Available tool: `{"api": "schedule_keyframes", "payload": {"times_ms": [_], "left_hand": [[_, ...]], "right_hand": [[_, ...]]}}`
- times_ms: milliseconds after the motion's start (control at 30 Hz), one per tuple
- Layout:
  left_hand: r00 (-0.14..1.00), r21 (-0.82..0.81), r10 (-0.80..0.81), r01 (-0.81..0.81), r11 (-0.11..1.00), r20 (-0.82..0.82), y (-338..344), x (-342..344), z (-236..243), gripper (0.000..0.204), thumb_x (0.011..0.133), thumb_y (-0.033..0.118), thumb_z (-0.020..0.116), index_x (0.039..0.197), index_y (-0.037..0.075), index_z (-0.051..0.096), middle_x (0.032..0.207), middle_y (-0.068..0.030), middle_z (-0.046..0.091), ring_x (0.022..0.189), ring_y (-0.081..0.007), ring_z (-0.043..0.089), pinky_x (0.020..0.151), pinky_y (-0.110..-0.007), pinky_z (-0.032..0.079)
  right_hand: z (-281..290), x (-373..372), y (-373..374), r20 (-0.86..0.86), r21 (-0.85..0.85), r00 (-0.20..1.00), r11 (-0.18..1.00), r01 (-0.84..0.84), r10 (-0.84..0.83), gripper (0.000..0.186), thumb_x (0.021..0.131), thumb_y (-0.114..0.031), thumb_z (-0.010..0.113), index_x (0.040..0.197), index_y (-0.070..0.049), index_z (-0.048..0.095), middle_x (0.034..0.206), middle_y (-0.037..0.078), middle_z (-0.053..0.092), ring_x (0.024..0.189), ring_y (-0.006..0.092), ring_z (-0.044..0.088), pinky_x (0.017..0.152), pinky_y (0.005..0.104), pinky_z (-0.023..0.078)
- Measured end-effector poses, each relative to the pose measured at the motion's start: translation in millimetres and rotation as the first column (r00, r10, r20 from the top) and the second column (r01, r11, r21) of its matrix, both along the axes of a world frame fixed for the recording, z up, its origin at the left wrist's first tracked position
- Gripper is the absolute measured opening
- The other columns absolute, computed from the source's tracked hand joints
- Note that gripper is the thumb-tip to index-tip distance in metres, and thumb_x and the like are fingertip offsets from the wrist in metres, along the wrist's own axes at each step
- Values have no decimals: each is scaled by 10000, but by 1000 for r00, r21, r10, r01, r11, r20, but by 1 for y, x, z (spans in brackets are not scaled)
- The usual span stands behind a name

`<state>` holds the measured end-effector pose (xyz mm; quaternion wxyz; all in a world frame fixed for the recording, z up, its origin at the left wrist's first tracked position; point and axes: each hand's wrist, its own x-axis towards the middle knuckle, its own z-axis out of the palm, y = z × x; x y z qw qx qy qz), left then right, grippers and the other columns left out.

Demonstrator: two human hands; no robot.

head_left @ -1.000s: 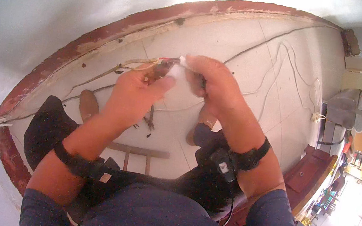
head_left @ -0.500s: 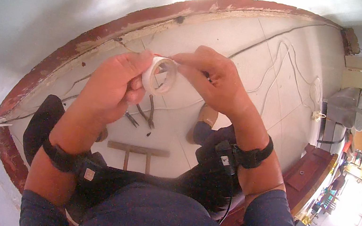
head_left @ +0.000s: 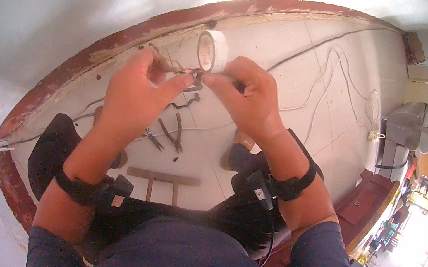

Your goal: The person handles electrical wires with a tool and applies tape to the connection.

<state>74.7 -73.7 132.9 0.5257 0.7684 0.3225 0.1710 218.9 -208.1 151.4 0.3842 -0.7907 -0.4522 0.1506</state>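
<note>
A roll of white tape (head_left: 220, 52) stands up at the fingertips of my right hand (head_left: 251, 94), its ring tilted toward the left. Thumb and finger of that hand are pinched together beside the roll's lower edge. Close by on the left, my left hand (head_left: 139, 90) has its thumb and fingers closed on a thin electrical wire (head_left: 172, 61), with a little red showing near the fingertips. The two sets of fingertips almost meet. Exactly where the tape touches the wire is too small to make out. Below the hands lies a pair of pliers (head_left: 177, 132) on the tiles.
A wooden T-shaped piece (head_left: 161, 176) lies in front of me. White cable (head_left: 320, 89) loops over the tiled floor to the right, and a dark cable (head_left: 319, 43) runs toward the far corner. A red-brown skirting (head_left: 96, 57) edges the wall. Grey container (head_left: 408, 125) at right.
The tape roll has passed from the left hand to the right and now stands higher. My left fingers have shifted onto the wire.
</note>
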Motion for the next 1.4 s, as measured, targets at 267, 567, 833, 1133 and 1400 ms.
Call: {"api": "schedule_keyframes", "payload": {"times_ms": [267,567,833,1133,1400], "left_hand": [[997,514,-32,61,855,-64,7,6,11,403,760,271,788,1000,6,602,998,-119,567,862,-248,605,774,-327,490],[976,-422,-191,217,880,104,4,3,1,226,869,161,674,1018,-9,666,870,-83,699,800,-82,608,722,-236,479],[940,280,-331,297,913,82,2,0,5,141,859,142,636,927,19,650,804,-104,609,748,-261,611,681,-349,468],[941,297,-317,271,916,118,-1,-1,11,89,846,112,626,877,31,647,766,-125,563,730,-310,573,653,-381,445],[905,346,-396,326,880,156,2,-2,12,57,835,89,621,864,52,654,811,-106,616,757,-300,590,679,-371,460]], "right_hand": [[2,1,1,-349,-142,931,988,59,-105,435,887,-420,643,835,9,691,701,126,622,627,175,567,571,341,439],[1,1,0,-352,-133,934,991,22,-68,452,897,-420,610,805,16,685,639,128,605,593,182,561,554,349,441],[-3,-2,5,-175,-146,975,983,115,-140,414,827,-423,680,846,-13,627,623,103,581,562,250,582,520,375,439],[10,0,4,-81,41,996,998,41,-38,377,791,-305,736,1043,-57,605,807,104,614,727,249,624,611,356,496],[1,16,-2,2,9,958,958,-288,288,279,834,-130,696,1101,-51,673,1009,113,659,903,195,619,787,306,480]]}}
